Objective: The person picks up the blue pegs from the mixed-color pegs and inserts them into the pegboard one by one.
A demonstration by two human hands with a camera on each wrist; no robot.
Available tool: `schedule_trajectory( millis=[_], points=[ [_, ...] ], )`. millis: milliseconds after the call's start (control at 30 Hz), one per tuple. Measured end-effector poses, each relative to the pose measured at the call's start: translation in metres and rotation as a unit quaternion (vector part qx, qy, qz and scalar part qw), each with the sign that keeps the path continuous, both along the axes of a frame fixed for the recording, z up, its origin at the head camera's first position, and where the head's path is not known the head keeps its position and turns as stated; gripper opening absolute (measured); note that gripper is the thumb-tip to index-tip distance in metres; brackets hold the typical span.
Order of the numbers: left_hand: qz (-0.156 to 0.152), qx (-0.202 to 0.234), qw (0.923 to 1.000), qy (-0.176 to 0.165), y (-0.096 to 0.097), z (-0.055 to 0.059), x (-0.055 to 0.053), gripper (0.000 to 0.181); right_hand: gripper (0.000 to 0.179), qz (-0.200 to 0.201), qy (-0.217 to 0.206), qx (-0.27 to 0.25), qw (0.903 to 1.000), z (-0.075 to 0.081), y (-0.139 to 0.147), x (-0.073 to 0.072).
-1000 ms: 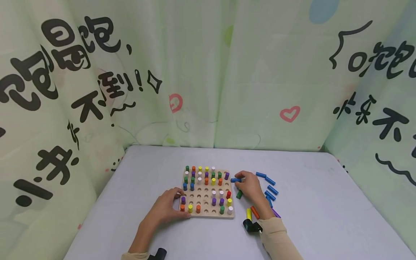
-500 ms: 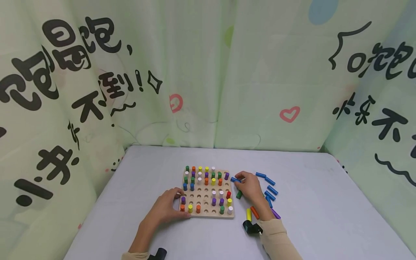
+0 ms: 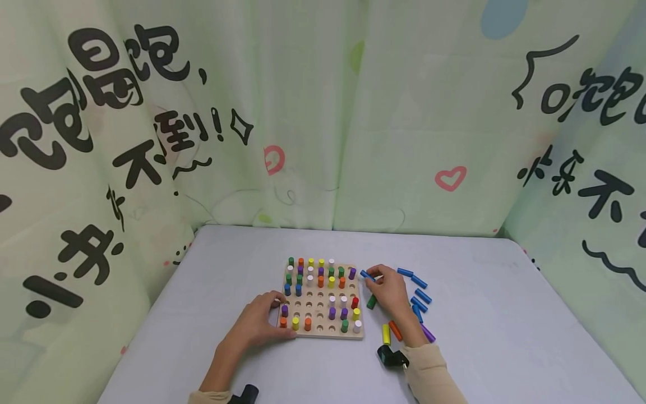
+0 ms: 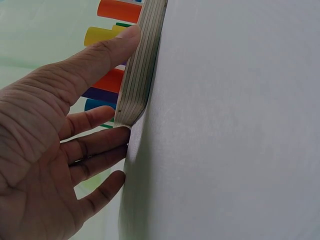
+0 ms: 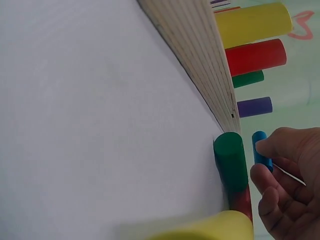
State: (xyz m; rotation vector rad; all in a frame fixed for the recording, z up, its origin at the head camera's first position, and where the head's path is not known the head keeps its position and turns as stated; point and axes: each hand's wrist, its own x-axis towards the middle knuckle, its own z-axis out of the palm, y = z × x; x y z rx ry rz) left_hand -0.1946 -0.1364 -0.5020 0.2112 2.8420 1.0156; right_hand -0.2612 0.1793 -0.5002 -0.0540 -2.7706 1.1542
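Observation:
A wooden pegboard (image 3: 337,336) with rows of coloured pegs and some bare holes lies on the table. My left hand (image 3: 259,321) holds its near left corner. In the left wrist view, the thumb is against the board's front edge (image 4: 145,55) and the fingers lie around the corner. Just off the board's right side, my right hand (image 3: 391,289) pinches a blue peg (image 3: 367,275) between thumb and fingers. In the right wrist view, that blue peg (image 5: 258,136) is clear of the green peg (image 5: 230,160) lying by the board.
Several loose blue pegs (image 3: 423,295) lie right of my right hand. A yellow peg (image 3: 386,334), an orange peg (image 3: 396,330) and a purple peg (image 3: 428,334) lie near my right wrist. A printed curtain (image 3: 383,140) stands behind the table.
The blue peg in my right hand has turned from nearly level to tilted, its outer end now higher. My left hand and the pegboard stay in place.

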Motion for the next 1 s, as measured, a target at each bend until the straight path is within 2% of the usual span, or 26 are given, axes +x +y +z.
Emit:
schedule_trajectory(
  millis=[633, 1000],
  points=[
    [0.003, 0.003, 1.0, -0.009, 0.0, 0.001, 0.0, 0.072, 0.023, 0.001, 0.045, -0.029, 0.9986, 0.016, -0.007, 0.013],
    [0.002, 0.005, 1.0, -0.008, -0.001, 0.001, 0.0, 0.072, 0.023, 0.023, 0.058, -0.049, 0.9969, 0.028, -0.017, 0.026]
  ],
)
